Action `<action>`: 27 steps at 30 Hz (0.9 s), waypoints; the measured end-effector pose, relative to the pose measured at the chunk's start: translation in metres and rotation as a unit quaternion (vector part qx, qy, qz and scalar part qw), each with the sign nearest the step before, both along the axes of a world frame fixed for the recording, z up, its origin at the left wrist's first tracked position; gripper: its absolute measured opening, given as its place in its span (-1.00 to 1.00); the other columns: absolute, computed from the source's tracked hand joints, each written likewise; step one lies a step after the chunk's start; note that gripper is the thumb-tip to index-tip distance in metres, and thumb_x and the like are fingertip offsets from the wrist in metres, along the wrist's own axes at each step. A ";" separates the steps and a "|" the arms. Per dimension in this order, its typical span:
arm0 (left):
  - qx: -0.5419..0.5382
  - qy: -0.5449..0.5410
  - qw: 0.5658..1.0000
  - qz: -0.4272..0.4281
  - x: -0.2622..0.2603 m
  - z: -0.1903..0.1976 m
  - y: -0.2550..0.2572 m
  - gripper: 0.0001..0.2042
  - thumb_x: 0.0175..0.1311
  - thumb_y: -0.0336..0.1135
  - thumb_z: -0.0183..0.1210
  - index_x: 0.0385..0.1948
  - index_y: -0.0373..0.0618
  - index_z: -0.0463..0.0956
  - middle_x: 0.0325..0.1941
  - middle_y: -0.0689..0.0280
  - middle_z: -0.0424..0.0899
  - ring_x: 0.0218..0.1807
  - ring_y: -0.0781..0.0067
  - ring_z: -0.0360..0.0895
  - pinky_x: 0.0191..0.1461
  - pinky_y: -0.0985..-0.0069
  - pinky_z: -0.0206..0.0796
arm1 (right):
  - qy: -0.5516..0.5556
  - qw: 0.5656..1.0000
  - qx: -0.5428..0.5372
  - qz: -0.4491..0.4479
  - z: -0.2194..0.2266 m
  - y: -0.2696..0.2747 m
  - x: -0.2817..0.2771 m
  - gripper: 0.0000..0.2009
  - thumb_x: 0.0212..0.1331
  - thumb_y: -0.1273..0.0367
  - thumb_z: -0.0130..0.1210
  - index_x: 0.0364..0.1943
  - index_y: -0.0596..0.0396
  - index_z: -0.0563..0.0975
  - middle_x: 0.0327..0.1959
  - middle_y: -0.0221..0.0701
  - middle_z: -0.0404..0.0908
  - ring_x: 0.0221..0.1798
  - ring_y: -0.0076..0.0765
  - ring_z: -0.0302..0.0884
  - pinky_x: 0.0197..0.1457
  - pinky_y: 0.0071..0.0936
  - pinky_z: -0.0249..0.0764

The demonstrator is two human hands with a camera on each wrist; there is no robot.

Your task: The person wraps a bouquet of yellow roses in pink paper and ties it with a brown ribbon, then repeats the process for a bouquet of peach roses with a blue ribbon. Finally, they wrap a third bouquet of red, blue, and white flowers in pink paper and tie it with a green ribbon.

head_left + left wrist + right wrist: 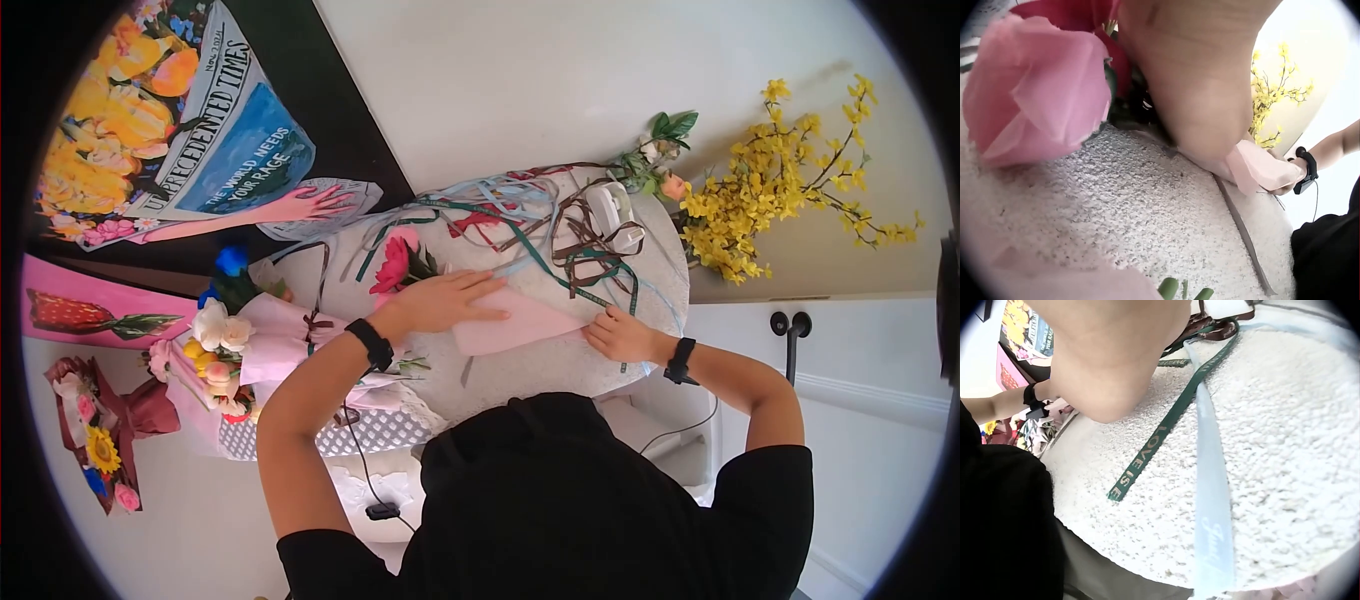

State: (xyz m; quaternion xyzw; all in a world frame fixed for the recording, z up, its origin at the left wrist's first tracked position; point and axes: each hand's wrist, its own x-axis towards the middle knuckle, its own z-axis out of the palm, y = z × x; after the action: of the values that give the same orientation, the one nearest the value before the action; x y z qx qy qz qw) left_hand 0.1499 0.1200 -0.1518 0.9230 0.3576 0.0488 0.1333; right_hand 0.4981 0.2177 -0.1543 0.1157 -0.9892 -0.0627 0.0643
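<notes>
A folded piece of pale pink wrapping paper [525,325] lies on the white textured table [440,385], tapering to a point on the right. My left hand [450,300] rests flat across its wide left part, fingers stretched out. At the narrow tip, my right hand [622,336] pinches the paper between curled fingers; the left wrist view shows the paper [1257,165] running to that hand. Beside my left wrist lie a dark pink flower [393,268] and a light pink rose [1041,94]. In the right wrist view, the hand itself hides the fingertips.
Tangled ribbons, including a green lettered one [1154,440] and a light blue one [1213,487], spread over the table's far side. A white device [620,222] stands among them. Wrapped bouquets [275,340] crowd the left; yellow blossom branches [750,190] rise at the right.
</notes>
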 end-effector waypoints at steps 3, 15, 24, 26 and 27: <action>0.021 0.011 0.999 -0.029 -0.002 -0.002 0.002 -0.48 0.13 -0.41 -0.16 0.16 0.47 0.22 0.37 0.23 0.04 0.35 0.15 0.06 0.36 0.29 -0.04 | -0.081 0.992 -0.062 -0.077 0.001 0.000 -0.001 -0.73 -0.17 0.37 0.00 -0.31 0.20 0.46 -0.48 -0.42 0.35 -0.31 -0.35 0.30 -0.24 -0.43 0.20; 0.068 0.033 0.995 -0.059 -0.013 -0.008 0.007 -0.49 0.13 -0.38 -0.19 0.13 0.54 0.21 0.40 0.28 -0.05 0.35 0.16 0.05 0.38 0.27 -0.06 | -0.029 0.999 -0.014 -0.017 0.000 -0.008 -0.037 -0.48 -0.08 0.42 -0.06 0.09 0.25 0.32 -0.48 -0.48 0.31 -0.38 -0.48 0.31 -0.31 -0.54 0.23; 0.026 0.037 0.996 -0.076 -0.021 0.001 0.009 -0.49 0.13 -0.39 -0.19 0.12 0.51 0.23 0.40 0.26 -0.07 0.35 0.15 0.05 0.38 0.26 -0.08 | -0.029 0.990 -0.102 -0.097 0.000 -0.015 -0.022 -0.49 -0.06 0.44 -0.09 0.11 0.27 0.30 -0.50 -0.47 0.29 -0.40 -0.43 0.27 -0.29 -0.51 0.21; 0.018 0.039 0.996 -0.074 -0.023 0.001 0.010 -0.49 0.14 -0.40 -0.19 0.12 0.51 0.23 0.40 0.26 -0.07 0.35 0.15 0.05 0.38 0.26 -0.08 | -0.036 0.993 -0.067 -0.092 0.002 -0.014 -0.022 -0.48 -0.06 0.44 -0.10 0.12 0.27 0.29 -0.49 -0.46 0.29 -0.40 -0.42 0.28 -0.27 -0.49 0.21; 0.011 0.041 0.996 -0.072 -0.023 0.001 0.011 -0.49 0.14 -0.41 -0.19 0.12 0.51 0.23 0.40 0.26 -0.07 0.35 0.14 0.04 0.38 0.25 -0.08 | -0.043 0.995 -0.031 -0.088 0.003 -0.013 -0.021 -0.47 -0.06 0.44 -0.10 0.13 0.27 0.27 -0.49 -0.45 0.30 -0.39 -0.40 0.29 -0.25 -0.47 0.22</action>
State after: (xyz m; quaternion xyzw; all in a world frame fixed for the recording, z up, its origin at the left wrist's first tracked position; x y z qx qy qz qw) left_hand 0.1268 0.1306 -0.1507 0.9490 0.2947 0.0047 0.1118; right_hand 0.4770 0.2046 -0.1517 0.0292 -0.9989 -0.0326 0.0191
